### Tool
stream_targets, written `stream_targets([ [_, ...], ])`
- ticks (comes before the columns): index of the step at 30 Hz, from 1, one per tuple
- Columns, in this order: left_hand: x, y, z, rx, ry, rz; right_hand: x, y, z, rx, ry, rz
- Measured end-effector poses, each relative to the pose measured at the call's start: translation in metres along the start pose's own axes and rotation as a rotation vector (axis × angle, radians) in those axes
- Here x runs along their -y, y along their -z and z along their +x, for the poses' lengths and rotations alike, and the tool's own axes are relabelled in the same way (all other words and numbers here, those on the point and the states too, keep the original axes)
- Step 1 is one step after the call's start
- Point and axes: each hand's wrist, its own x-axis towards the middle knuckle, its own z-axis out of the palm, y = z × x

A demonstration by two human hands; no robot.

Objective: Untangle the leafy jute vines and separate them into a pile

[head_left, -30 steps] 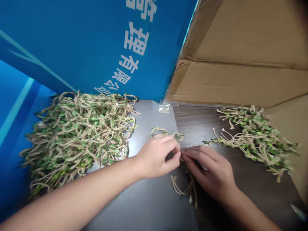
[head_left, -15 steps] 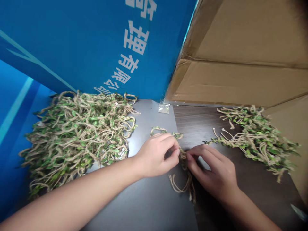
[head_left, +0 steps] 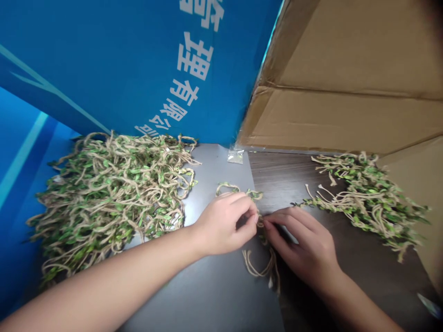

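Observation:
A leafy twine garland (head_left: 261, 223) of tan cord with small green leaves runs between my two hands. My left hand (head_left: 231, 220) is closed in a pinch on it, thumb against forefinger. Close to its right, my right hand (head_left: 300, 240) pinches the same cord with thumb and fingertips. The garland's looped part shows just beyond my left hand, and its loose cord ends (head_left: 263, 272) hang below onto the grey surface. My fingers partly hide where the strands cross.
A large heap of twine garlands (head_left: 117, 193) lies at the left on the grey sheet (head_left: 207, 295). A smaller pile (head_left: 377, 198) is at the right on the dark wood table (head_left: 277, 166). Behind stand a blue printed panel (head_left: 138, 60) and cardboard (head_left: 346, 115). A small clear packet (head_left: 236, 157) lies nearby.
My right hand has moved slightly left, closer to my left hand, still pinching the cord. My left hand stays in place. The loose ends shifted a little.

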Motion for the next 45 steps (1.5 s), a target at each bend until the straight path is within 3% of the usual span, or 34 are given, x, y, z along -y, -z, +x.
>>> stream_targets([
  [16, 0.0007, -0.0009, -0.0003, -0.003, 0.032, -0.021, 0.0053, 0.0031, 0.0022, -0.048, -0.071, 0.038],
  [21, 0.0007, -0.0010, 0.0005, -0.005, 0.029, -0.016, 0.0039, 0.0034, 0.0027, -0.064, 0.000, 0.018],
  [25, -0.0004, -0.0011, 0.0001, -0.005, 0.002, 0.013, 0.0011, 0.0011, 0.0002, -0.024, 0.040, -0.035],
  [45, 0.0031, -0.0024, 0.0004, 0.044, -0.027, 0.022, -0.0025, -0.0046, -0.0041, 0.076, -0.029, 0.004],
])
